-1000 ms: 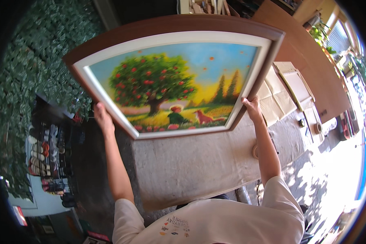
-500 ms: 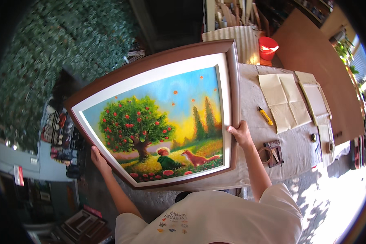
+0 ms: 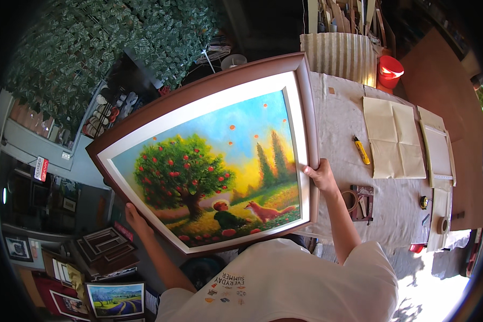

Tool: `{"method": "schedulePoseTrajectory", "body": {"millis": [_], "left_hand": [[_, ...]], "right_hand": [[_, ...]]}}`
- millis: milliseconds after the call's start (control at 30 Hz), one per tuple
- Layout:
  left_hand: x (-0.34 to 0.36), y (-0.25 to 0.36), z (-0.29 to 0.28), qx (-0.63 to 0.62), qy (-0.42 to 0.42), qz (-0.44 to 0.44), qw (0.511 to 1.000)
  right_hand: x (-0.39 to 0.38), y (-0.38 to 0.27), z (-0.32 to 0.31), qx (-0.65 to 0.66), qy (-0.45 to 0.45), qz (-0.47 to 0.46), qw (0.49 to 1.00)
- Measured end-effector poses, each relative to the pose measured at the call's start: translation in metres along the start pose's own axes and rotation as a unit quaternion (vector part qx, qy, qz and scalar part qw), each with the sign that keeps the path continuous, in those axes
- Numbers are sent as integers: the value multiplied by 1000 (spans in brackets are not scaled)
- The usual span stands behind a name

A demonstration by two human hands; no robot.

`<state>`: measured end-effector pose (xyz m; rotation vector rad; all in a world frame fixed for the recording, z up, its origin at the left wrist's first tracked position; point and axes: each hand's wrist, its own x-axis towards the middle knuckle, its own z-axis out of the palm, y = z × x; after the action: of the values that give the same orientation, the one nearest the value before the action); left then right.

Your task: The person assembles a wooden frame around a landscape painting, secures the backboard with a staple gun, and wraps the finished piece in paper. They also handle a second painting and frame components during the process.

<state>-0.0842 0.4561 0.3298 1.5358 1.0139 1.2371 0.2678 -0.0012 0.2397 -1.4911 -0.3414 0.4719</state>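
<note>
A large framed painting (image 3: 214, 177) is held up in front of me, tilted, its picture side facing me. It shows an apple tree, a seated figure in green and a red fox, inside a white mat and a brown wooden frame. My left hand (image 3: 138, 219) grips the frame's lower left side, fingers hidden behind it. On the right side my right hand (image 3: 321, 175) is closed round the frame, thumb on the front and the other fingers out of sight behind.
Right of me, a cloth-covered table (image 3: 338, 129) bears folded brown paper (image 3: 394, 139), a yellow utility knife (image 3: 361, 150), tape rolls (image 3: 443, 225) and a tape measure (image 3: 424, 202). A red bucket (image 3: 390, 72) stands beyond. Frames (image 3: 104, 244) and a landscape picture (image 3: 116, 299) sit lower left.
My view and body have turned left with the framed painting still in both hands. The table has shifted right in view, and more frames and pictures show at the lower left.
</note>
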Motion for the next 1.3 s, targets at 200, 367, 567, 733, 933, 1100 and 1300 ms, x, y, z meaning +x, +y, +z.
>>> {"method": "schedulePoseTrajectory", "body": {"millis": [200,367,567,733,933,1100,1300], "left_hand": [[-13,16,-8,11,23,15,1000],[-20,29,-13,8,59,52,997],[-26,46,-9,0,70,75,995],[-31,55,-1,-5,83,59,995],[-40,45,7,13,70,-1,997],[-30,13,-5,22,82,-35,996],[-43,-16,-2,13,59,-70,996]], "right_hand": [[14,5,-9,-1,-25,-1,1000],[19,2,-7,65,-38,-11,997],[21,-2,-8,116,-56,-29,991],[18,-9,-12,73,-62,-28,995],[19,-27,-14,5,-53,-23,998],[28,-43,-7,-54,-84,-9,995],[51,-35,16,-9,-127,-9,992]]}}
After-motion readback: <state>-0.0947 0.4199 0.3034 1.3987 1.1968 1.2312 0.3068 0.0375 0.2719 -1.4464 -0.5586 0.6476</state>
